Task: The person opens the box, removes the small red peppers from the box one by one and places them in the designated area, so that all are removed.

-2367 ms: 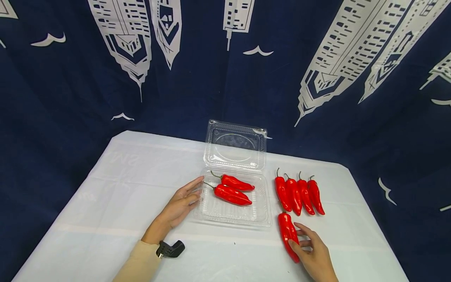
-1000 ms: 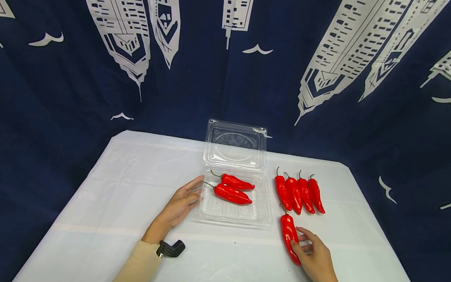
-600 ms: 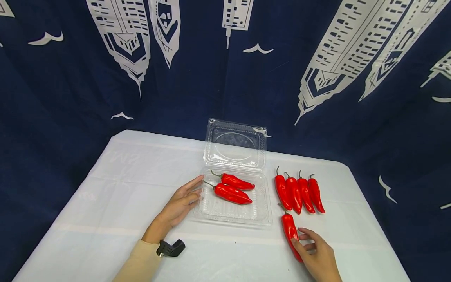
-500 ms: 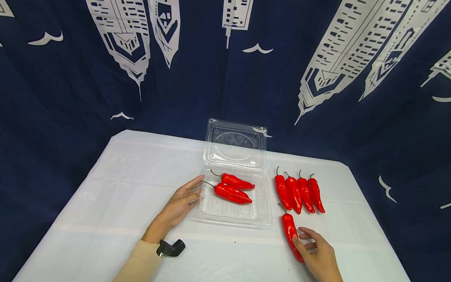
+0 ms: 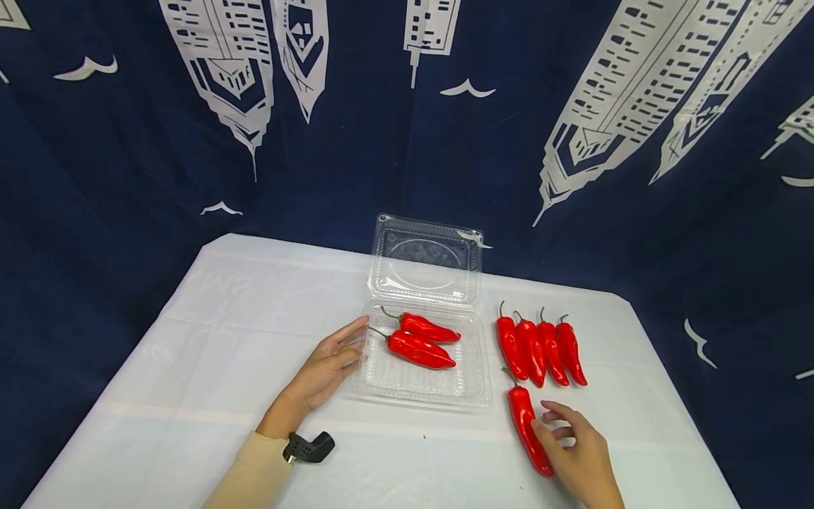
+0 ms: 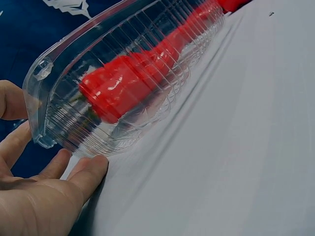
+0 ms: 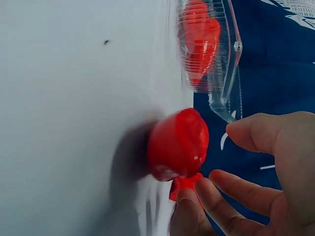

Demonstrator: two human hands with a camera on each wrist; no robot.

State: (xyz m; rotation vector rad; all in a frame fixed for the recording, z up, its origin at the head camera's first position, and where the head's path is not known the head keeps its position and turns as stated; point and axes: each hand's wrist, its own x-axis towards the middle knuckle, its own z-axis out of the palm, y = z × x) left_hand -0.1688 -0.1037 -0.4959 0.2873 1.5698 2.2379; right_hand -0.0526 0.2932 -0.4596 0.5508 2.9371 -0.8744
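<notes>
A clear plastic clamshell container (image 5: 473,382) lies with its lid (image 5: 425,260) raised. Two red chili peppers (image 5: 421,351) with green stems lie side by side in its base. My left hand (image 5: 323,371) rests against the container's left side, fingers loosely extended; the left wrist view shows the fingertips (image 6: 98,164) at its lower edge. On the table to the right lies another red chili pepper (image 5: 524,428), stem pointing away. My right hand (image 5: 579,452) is beside that pepper, with thumb and fingers spread; in the right wrist view the thumb (image 7: 251,132) stands apart from it.
Several more red chili peppers (image 5: 539,350) lie in a row right of the container, just beyond the loose one. A white cloth covers the table (image 5: 210,353). Behind hangs a dark blue curtain (image 5: 356,155) with white building prints. A black device (image 5: 309,447) is strapped to the left wrist.
Between the earliest frame and now, the loose pepper has shifted slightly right and turned a little. My right hand has loosened from it and drawn slightly right. The left hand stays in place.
</notes>
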